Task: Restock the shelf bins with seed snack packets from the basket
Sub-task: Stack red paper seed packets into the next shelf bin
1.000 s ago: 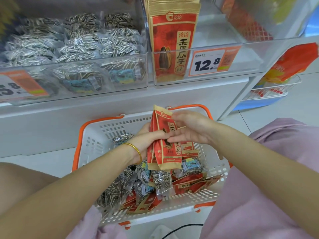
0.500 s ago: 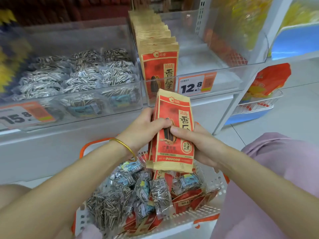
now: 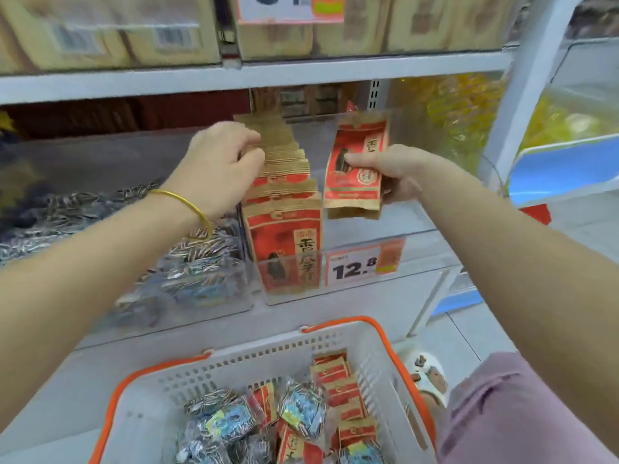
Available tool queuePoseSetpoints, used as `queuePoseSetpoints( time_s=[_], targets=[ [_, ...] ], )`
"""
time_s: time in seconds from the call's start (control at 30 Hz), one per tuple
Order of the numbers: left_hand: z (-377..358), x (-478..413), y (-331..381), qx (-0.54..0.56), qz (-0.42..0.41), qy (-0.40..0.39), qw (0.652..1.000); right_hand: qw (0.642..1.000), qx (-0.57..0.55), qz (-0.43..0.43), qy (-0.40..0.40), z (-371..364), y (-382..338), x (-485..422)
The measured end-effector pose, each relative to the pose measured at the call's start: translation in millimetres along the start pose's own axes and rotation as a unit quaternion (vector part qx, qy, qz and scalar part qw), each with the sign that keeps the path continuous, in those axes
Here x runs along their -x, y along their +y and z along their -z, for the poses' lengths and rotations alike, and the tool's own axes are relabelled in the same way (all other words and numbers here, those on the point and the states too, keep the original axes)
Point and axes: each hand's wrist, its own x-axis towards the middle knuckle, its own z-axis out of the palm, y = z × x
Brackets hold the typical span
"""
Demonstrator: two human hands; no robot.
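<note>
Clear shelf bin (image 3: 368, 234): our left hand (image 3: 217, 165) curls over the standing red packets (image 3: 284, 212) (clearing a slot, we judge); our right hand (image 3: 393, 175) clasps a fresh stack (image 3: 355, 182) just beside them, over the bin.

Red-brown packets (image 3: 284, 242) upright in bin (image 3: 361, 291) — more in basket (image 3: 335, 334).

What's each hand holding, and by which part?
Right hand pinches red seed packets at their lower right edge, thumb on front. Left hand curls over tops of shelved packets; grip unclear.
</note>
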Motion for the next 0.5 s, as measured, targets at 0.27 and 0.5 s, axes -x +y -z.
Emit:
queuePoseSetpoints(
  time_s=[0.27,0.5],
  targets=[
    [-24.2,-73.3,-21.5,-0.072,0.064,-0.132,0.987,0.966,0.178,0.184,0.035,-48.4,8.4,-108.0],
    [-29.1,-66.7,-32.3,-0.021,0.057,-0.151,0.987,0.973,0.208,0.087,0.05,-50.2,0.2,-119.2]
  ],
)
